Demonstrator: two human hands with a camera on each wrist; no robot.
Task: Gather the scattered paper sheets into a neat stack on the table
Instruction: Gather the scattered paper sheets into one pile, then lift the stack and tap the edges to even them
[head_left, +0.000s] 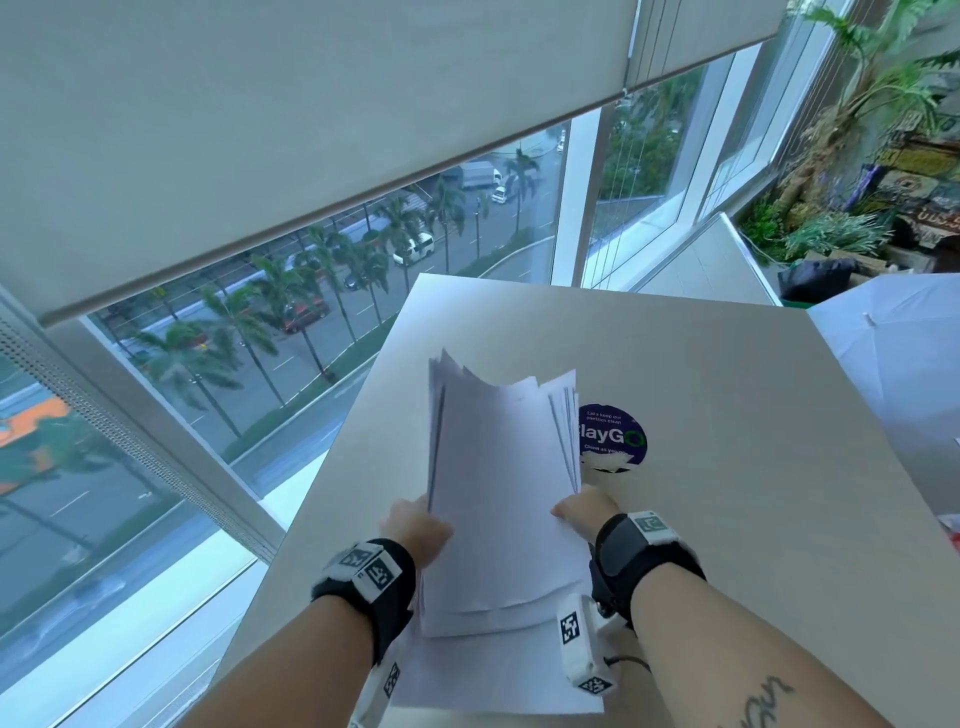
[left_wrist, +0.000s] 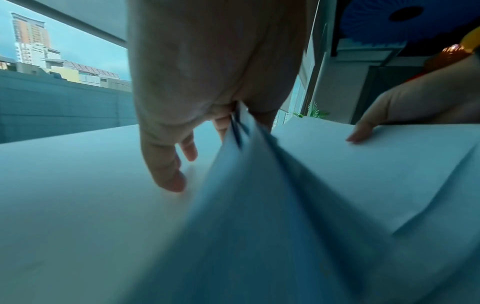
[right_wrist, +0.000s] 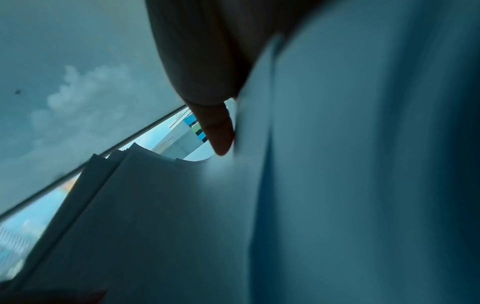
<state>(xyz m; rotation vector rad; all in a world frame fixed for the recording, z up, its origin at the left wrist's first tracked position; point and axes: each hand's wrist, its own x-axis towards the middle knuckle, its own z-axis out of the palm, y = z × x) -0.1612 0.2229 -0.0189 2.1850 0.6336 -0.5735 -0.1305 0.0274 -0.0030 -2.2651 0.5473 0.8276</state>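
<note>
A bundle of white paper sheets (head_left: 501, 483) stands raised and bowed over the pale table (head_left: 727, 415), its uneven top edges fanned apart. My left hand (head_left: 418, 525) grips the bundle's left edge, and my right hand (head_left: 584, 512) grips its right edge. One more white sheet (head_left: 493, 675) lies flat on the table under the bundle, near the front edge. In the left wrist view the left hand (left_wrist: 228, 115) pinches the sheets (left_wrist: 259, 185) between thumb and fingers. In the right wrist view a finger (right_wrist: 219, 131) of my right hand presses against the paper (right_wrist: 182, 205).
A round dark-blue sticker (head_left: 613, 435) lies on the table just right of the bundle. A white umbrella (head_left: 904, 343) juts in at the right edge. Windows with a lowered blind (head_left: 311, 130) line the far and left sides; plants (head_left: 857, 156) stand far right.
</note>
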